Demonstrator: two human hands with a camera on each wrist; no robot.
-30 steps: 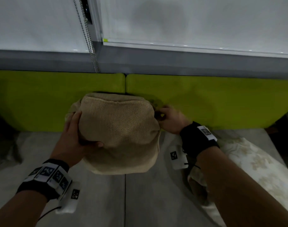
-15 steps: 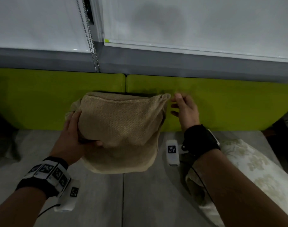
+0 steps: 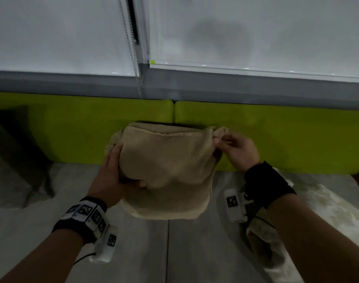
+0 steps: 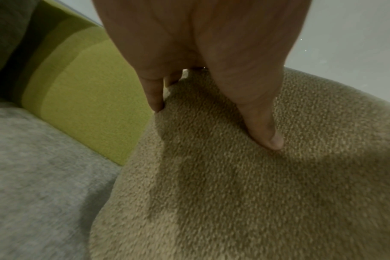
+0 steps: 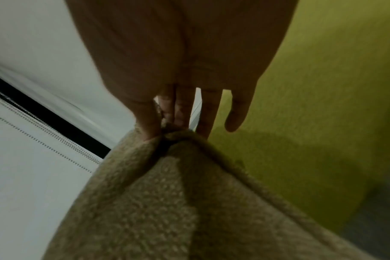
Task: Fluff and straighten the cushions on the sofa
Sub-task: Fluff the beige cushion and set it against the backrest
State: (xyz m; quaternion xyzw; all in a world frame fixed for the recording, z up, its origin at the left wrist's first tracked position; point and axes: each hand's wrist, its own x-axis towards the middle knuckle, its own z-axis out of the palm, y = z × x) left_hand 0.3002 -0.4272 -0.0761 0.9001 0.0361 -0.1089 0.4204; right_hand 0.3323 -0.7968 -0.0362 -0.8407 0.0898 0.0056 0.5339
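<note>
cushion [image 3: 166, 170] upright on grey seat, against green backrest [image 3: 82, 127] | left hand [image 3: 113, 176] grips its 9 o'clock side | right hand [image 3: 237, 148] pinches, seemingly, its 2 o'clock corner

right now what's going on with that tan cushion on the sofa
A person is straightening the tan cushion, which stands against the green backrest on the grey seat. The left hand grips its left side, thumb pressed into the front. The right hand pinches the upper right corner between thumb and fingers. A pale patterned cushion lies on the seat to the right, untouched.
</note>
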